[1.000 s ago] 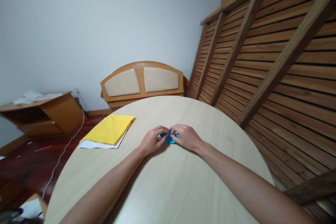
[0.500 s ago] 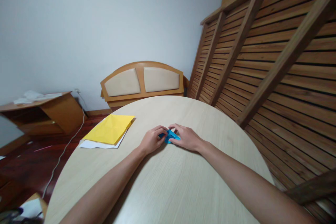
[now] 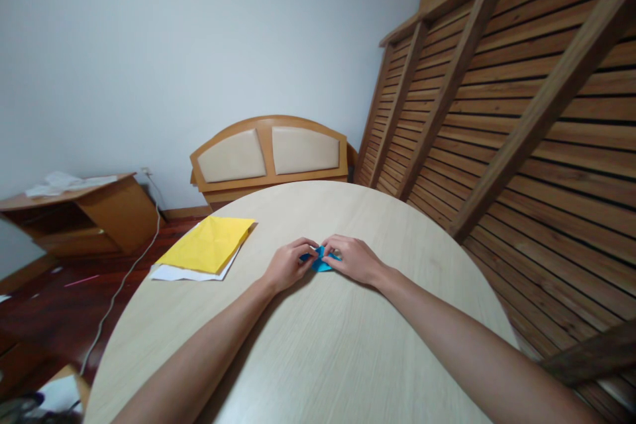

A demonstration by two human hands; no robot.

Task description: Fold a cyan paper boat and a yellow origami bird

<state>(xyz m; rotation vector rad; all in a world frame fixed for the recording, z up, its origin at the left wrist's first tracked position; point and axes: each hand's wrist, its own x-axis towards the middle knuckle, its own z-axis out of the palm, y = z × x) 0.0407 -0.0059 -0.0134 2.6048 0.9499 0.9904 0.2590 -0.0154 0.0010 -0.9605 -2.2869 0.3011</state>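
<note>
The blue paper [image 3: 320, 260] sits pinched between my two hands, flat against the table [image 3: 318, 344] just ahead of my wrists. My left hand [image 3: 288, 266] clamps its near-left corner with thumb and forefinger curled in; my right hand [image 3: 354, 258] presses down on the other side, fingertips meeting the left ones over the top. The hands are together, touching or nearly so, and only a small wedge of blue shows between them. How many layers the paper has I cannot tell; the fingers hide most of it.

I judge this to be the middle of a small fold: the piece is already compact, and both hands are setting or sharpening a crease at its centre. The next move calls for a firm hold with one hand while the other runs along the edge, keeping the corners aligned so the layers do not slip on the smooth wood.

Well off to the left of my left hand lies a yellow sheet [image 3: 209, 245], creased, resting on a white sheet [image 3: 171, 273] near the table's edge. Beyond the fingertips, past the far rim, stands a headboard [image 3: 271, 156], and right of my right arm leans a slatted frame [image 3: 521, 119].
</note>
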